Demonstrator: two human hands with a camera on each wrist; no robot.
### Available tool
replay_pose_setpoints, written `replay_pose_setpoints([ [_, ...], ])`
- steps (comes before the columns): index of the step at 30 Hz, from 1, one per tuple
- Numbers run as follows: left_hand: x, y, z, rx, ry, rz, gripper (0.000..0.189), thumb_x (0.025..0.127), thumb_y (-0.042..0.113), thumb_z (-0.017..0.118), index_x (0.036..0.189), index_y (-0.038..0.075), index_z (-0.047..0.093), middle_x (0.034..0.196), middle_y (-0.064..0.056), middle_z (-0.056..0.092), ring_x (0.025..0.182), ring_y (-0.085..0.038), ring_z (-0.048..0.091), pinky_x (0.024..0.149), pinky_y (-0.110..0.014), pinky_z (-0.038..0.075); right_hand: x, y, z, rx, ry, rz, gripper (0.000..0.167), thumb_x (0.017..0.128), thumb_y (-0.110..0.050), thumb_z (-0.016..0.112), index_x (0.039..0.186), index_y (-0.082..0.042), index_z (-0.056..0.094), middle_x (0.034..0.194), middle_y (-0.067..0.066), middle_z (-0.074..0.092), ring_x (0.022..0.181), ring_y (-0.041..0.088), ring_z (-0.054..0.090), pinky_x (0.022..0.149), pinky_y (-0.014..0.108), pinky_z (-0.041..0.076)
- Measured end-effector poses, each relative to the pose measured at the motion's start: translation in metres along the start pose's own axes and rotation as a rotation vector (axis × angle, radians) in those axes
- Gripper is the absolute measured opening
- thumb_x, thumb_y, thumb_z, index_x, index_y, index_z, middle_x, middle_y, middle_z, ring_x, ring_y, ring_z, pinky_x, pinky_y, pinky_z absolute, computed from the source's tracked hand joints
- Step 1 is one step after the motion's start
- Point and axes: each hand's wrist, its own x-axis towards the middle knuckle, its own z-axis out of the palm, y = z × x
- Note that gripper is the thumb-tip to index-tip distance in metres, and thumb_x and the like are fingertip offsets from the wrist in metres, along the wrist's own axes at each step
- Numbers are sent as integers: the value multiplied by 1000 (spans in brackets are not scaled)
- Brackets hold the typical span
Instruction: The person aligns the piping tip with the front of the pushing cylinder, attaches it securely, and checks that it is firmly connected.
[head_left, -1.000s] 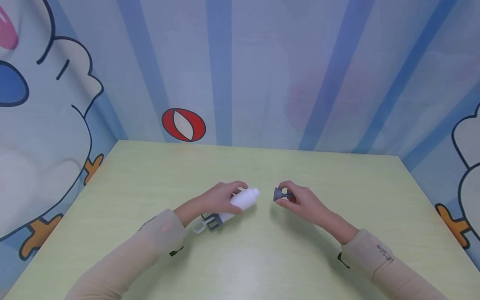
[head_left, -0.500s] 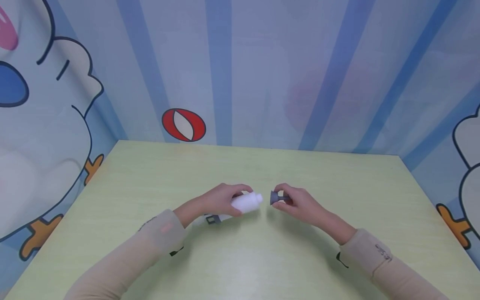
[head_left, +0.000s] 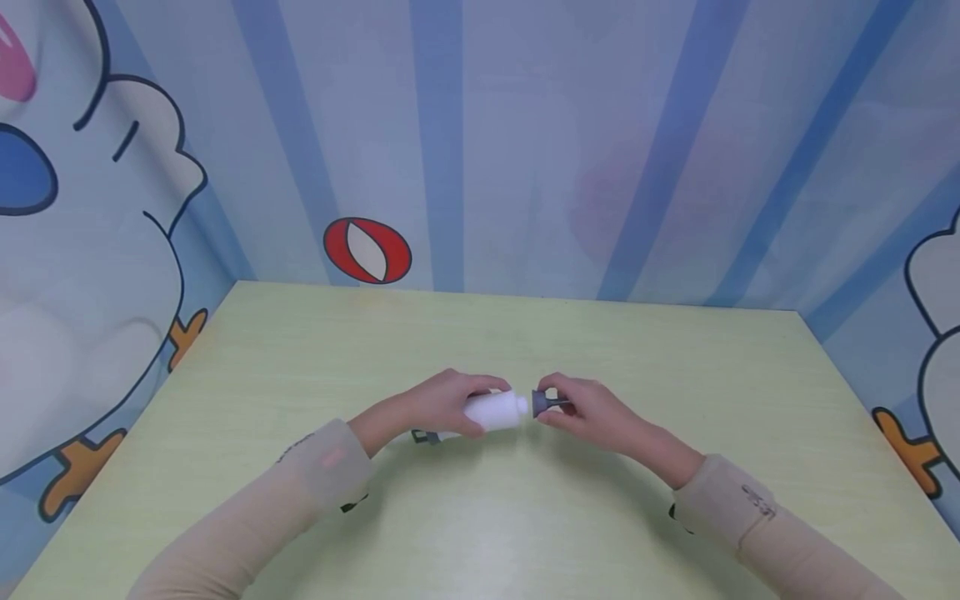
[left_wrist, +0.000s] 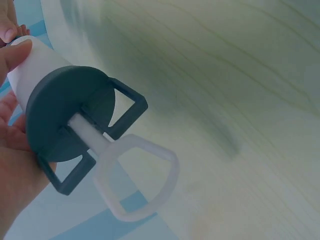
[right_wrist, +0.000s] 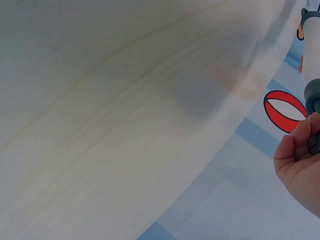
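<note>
White tube (head_left: pixel 492 411) and grey cap (head_left: pixel 540 403), almost end to end

Over the pale green table (head_left: pixel 480 517), the left hand (head_left: pixel 446 402) curls fingers and thumb round the tube, its narrow tip facing the cap. Just right of the tube, the right hand (head_left: pixel 596 408) pinches the cap between thumb and fingers; whether cap and tip touch, I cannot tell. At the tube's other end sit a dark collar (left_wrist: pixel 55 117) with two square loops and a white ring handle (left_wrist: pixel 106 156). Beyond the tube, a red-and-white ball (head_left: pixel 367 250) is pictured on the striped backdrop (head_left: pixel 517 150).
</note>
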Motion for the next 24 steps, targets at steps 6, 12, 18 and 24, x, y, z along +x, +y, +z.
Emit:
replay_pose_setpoints([
  [6,-1,0,1,6,-3,17,55,74,19,69,124,25,48,111,1,57,89,-15,51,76,-32,44,2,-5,0,-30,-14,-12,32,83,-31,59,108,-12,52,67,-5,46,55,6,37,49,19,34],
  [12,-2,3,0,3,-14,25,55,74,18,69,125,24,48,112,2,56,91,-16,50,77,-32,43,4,-3,4,-62,-18,-20,33,83,-31,60,108,-11,52,70,-6,49,56,5,39,50,19,35],
  [18,-3,4,0,8,-21,29,56,75,17,69,125,24,48,112,2,56,90,-16,50,76,-31,43,4,-4,6,-73,-26,-32,34,83,-31,59,109,-11,51,72,-5,50,57,6,39,50,19,36],
  [24,-2,3,0,24,-27,36,56,75,17,69,125,25,47,111,1,57,88,-15,50,75,-30,43,5,-3,8,-66,-18,-72,36,84,-37,55,108,-10,51,75,-4,53,57,5,40,49,19,36],
])
